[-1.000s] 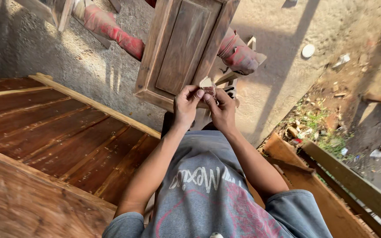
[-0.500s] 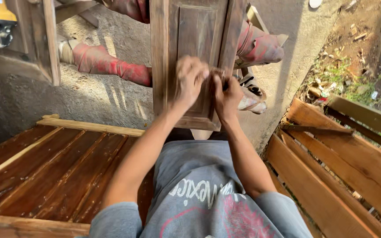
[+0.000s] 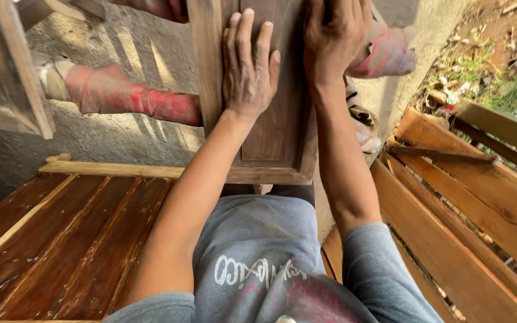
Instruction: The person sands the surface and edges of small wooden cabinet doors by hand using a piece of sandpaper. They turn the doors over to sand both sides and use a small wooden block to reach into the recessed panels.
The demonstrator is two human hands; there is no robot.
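A brown wooden panel door [image 3: 273,140] with a raised frame lies in front of me on red-wrapped supports [image 3: 121,98]. My left hand [image 3: 248,66] rests flat on the panel's recessed middle, fingers apart and holding nothing. My right hand [image 3: 335,37] presses on the panel just to the right, its fingers curled under. Whatever is beneath them is hidden. Both forearms reach out over my grey printed shirt [image 3: 252,263].
A dark varnished slatted panel [image 3: 61,239] lies at lower left. Lighter slatted boards [image 3: 462,209] stand at the right. Another wooden frame piece [image 3: 7,78] is at upper left. Below is concrete ground [image 3: 109,140], with weeds and litter [image 3: 480,72] at upper right.
Both hands have moved farther up the panel door. The left hand, earlier bunched against the right one, now lies flat with its fingers apart. The view has come closer to the panel.
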